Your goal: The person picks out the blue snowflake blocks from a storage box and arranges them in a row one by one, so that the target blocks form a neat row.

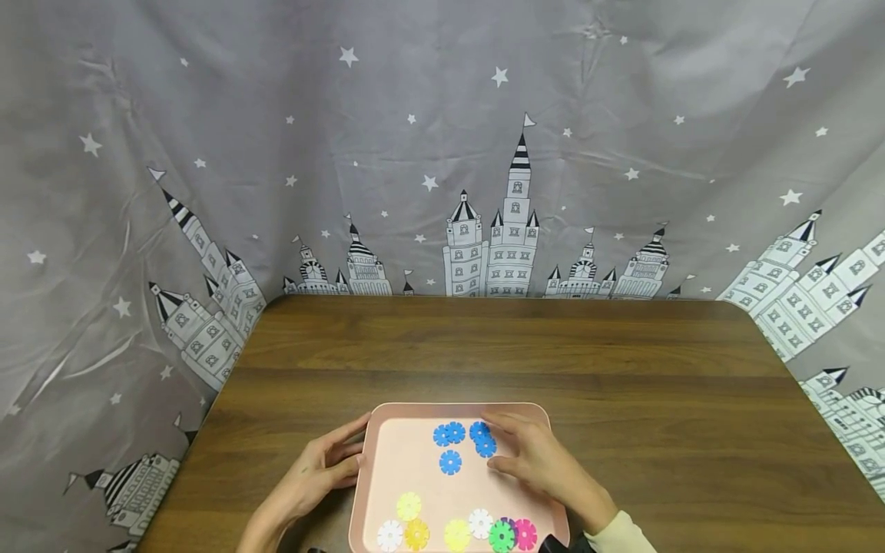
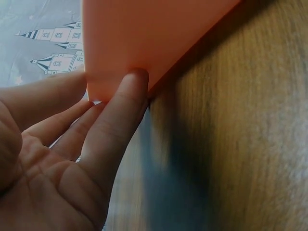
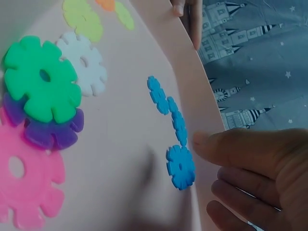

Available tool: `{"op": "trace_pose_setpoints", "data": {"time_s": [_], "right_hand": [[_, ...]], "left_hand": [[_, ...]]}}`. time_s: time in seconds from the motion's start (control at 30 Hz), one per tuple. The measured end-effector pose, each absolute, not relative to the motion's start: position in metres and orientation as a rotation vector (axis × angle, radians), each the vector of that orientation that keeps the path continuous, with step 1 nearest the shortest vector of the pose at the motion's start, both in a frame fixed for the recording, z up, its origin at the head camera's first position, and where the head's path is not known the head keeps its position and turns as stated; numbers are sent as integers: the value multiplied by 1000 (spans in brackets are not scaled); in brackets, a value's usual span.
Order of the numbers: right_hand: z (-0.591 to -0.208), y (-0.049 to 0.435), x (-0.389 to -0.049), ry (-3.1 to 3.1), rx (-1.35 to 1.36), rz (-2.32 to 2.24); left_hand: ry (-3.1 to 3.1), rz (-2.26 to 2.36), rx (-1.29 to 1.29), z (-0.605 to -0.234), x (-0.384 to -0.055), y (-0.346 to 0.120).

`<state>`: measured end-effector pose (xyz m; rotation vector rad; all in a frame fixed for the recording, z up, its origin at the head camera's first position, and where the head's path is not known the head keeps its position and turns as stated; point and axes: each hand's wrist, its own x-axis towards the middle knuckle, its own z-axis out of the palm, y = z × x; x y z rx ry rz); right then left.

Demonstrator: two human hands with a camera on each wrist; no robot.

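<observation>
A pink tray (image 1: 397, 491) holds flat notched plastic discs. Several blue discs (image 1: 450, 462) lie toward its far side, some overlapping. My right hand (image 1: 539, 457) reaches over the tray's right side, its thumb and forefinger spread around the rightmost blue pair. In the right wrist view its nearest fingertip (image 3: 201, 144) is beside the blue discs (image 3: 180, 167), and nothing is held. My left hand (image 1: 314, 476) rests against the tray's left side. In the left wrist view one straight finger (image 2: 134, 89) touches the outer wall (image 2: 139, 33), and the others lie along the far corner.
Along the tray's near side lie yellow (image 1: 457, 534), white (image 1: 480, 524), orange (image 1: 417, 534), green (image 1: 502, 536) and pink discs (image 1: 525, 534), with a purple disc (image 3: 53, 132) partly under the green one. The wooden table (image 1: 657, 399) ends at a grey castle-print curtain (image 1: 415, 153).
</observation>
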<state>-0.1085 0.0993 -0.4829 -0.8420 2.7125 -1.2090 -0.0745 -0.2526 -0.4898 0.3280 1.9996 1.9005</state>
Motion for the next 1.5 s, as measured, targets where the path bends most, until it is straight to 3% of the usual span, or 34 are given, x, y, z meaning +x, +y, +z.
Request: {"op": "trace_pose_setpoints", "data": {"time_s": [1.5], "right_hand": [[-493,92,-121,2723,-935,-1068]], "left_hand": [[1973,1926,364,-491,-75,-251]]}}
